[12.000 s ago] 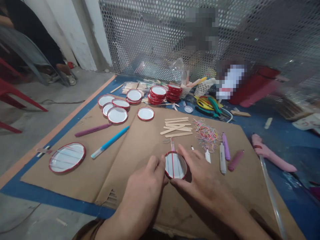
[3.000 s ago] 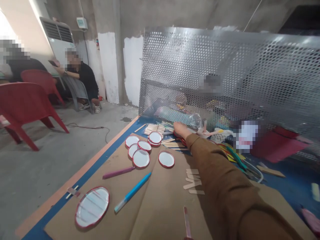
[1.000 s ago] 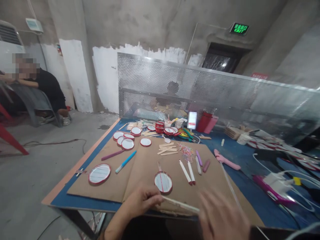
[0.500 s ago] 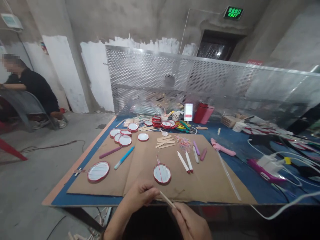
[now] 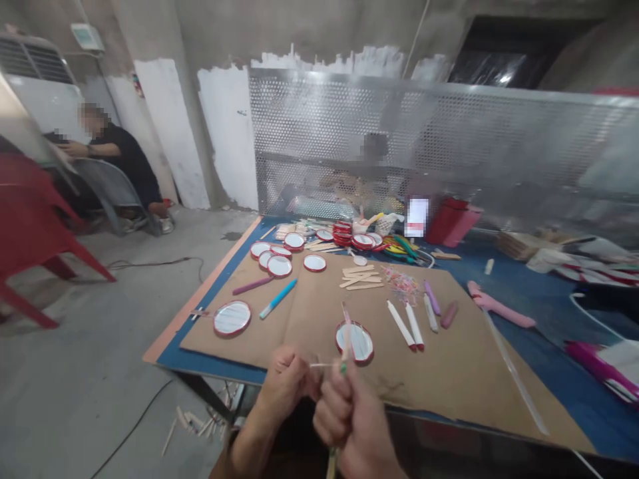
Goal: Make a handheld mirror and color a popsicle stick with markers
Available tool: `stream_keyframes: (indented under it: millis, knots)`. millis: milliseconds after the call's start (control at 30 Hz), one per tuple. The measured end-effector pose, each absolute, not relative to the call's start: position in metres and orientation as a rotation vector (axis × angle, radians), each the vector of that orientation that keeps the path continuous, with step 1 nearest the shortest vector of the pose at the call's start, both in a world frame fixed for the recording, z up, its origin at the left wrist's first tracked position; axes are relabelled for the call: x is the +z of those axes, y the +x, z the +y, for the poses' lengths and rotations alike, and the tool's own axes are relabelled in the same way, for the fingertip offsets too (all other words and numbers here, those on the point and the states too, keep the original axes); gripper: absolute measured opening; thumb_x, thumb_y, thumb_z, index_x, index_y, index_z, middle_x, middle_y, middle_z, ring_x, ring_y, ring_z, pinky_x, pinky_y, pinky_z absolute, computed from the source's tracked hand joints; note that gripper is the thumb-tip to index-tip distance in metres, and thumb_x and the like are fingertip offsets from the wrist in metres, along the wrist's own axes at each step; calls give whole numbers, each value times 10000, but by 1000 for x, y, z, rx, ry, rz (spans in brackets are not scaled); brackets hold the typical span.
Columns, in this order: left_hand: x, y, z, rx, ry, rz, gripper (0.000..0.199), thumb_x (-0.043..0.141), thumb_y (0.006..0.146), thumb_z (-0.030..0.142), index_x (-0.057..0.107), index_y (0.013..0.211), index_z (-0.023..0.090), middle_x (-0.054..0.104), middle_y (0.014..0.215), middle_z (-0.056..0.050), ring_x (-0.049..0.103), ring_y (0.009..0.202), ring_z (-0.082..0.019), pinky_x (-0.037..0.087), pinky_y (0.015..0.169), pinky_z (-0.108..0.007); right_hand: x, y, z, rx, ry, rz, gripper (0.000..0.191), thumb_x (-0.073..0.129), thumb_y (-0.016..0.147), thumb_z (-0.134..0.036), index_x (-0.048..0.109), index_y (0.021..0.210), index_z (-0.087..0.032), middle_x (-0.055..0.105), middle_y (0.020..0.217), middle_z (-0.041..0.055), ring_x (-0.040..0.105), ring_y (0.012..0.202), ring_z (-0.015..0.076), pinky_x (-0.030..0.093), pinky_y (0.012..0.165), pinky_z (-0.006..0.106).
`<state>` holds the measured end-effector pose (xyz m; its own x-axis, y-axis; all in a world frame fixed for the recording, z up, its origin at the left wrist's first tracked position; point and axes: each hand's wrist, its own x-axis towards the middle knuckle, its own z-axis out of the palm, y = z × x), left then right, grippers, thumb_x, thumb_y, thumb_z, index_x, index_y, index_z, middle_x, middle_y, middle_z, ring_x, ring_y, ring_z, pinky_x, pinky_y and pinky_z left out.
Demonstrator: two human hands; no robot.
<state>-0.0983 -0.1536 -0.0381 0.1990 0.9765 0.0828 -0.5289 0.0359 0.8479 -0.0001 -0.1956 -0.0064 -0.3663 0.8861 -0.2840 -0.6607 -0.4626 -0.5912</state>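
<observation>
My right hand point(image 5: 347, 409) is closed in a fist around a wooden stick point(image 5: 332, 462), whose lower end shows under the fist; a small green bit sits by the thumb. My left hand point(image 5: 287, 382) is pinched. From its fingers a thin pale strand point(image 5: 321, 364) is stretched across to the right hand; blur hides what it is. Just beyond the hands lies a round, red-rimmed disc point(image 5: 360, 342) with a handle stick. Another red-rimmed disc with a stick point(image 5: 232, 318) rests at the left of the cardboard point(image 5: 304, 319).
Past the discs are flat wooden sticks point(image 5: 362, 276), a heap of small coloured bands point(image 5: 401, 283), white markers point(image 5: 402, 326) and a blue pen point(image 5: 278, 299). A pink glue gun point(image 5: 502, 306) lies right. Behind stands a perforated metal screen point(image 5: 319, 113). A person point(image 5: 124, 153) sits far left.
My right fist has risen and turned, the stick now more upright in it. A thin strand now runs between my hands. The view has swung left.
</observation>
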Motion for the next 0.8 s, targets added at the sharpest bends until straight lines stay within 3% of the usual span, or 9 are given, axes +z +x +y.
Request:
stream_keyframes:
  millis: [100, 200, 333, 500, 667, 800]
  knots:
    - [-37, -97, -160, 1342, 788, 659, 611, 666, 703, 713, 407, 510, 194, 450, 419, 52, 389, 394, -69, 282, 416, -199, 7, 4, -189, 2042, -554, -435, 682, 778, 647, -644, 264, 549, -206, 188, 377, -146, 76, 310, 2, 138, 309, 133]
    - [-34, -94, -158, 1344, 694, 727, 534, 730, 716, 622, 477, 593, 167, 508, 503, 54, 439, 461, -62, 342, 478, -184, 11, 4, -188, 2033, -563, -485, 580, 747, 707, -631, 384, 574, -199, 211, 394, -144, 91, 315, -1, 142, 312, 125]
    - [-30, -92, -151, 1264, 715, 640, 426, 776, 738, 502, 513, 741, 167, 558, 597, 59, 497, 514, -60, 380, 516, -165, 8, 11, -189, 1844, -764, -540, 430, 779, 725, -553, 557, 783, -189, 316, 450, -137, 155, 355, -1, 181, 331, 113]
    - [-30, -93, -150, 1274, 697, 650, 522, 782, 688, 569, 488, 930, 213, 589, 696, 64, 518, 497, -69, 388, 474, -169, -2, 39, -199, 1762, -1066, -769, 482, 751, 720, -607, 544, 833, -187, 390, 459, -122, 218, 330, 2, 172, 310, 119]
    - [-28, -101, -152, 1035, 967, 685, 486, 709, 722, 618, 500, 764, 181, 449, 522, 94, 341, 423, -43, 248, 420, -164, -17, 59, -215, 1683, -1365, -1090, 532, 640, 760, -699, 504, 756, -184, 443, 476, -95, 308, 320, 7, 197, 332, 130]
    - [-22, -102, -155, 861, 1210, 820, 439, 599, 798, 595, 473, 675, 192, 446, 470, 82, 304, 404, -54, 205, 405, -185, -17, 67, -219, 1618, -1458, -1226, 580, 558, 764, -761, 474, 697, -191, 430, 476, -89, 315, 320, 17, 192, 350, 157]
